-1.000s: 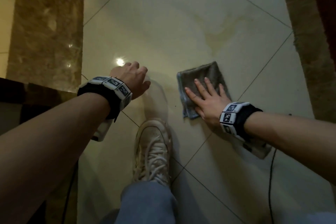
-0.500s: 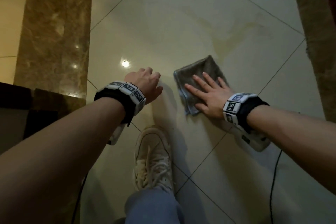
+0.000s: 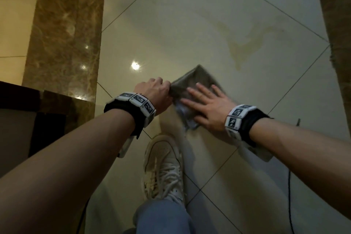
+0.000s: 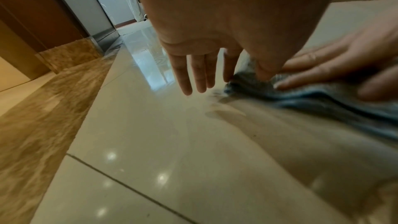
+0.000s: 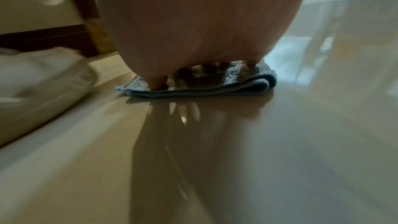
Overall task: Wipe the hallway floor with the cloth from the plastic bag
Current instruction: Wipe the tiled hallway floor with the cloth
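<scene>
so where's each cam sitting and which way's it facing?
Head: on the head, looking down at the floor; both forearms, hands, one shoe.
Left wrist: low, along the left hand toward a doorway; fingers at cloth.
Right wrist: near floor level, under the right hand flat on the cloth.
All share the cloth.

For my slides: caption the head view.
Right hand presses folded cloth on tiled floor; left hand touches its edge.
</scene>
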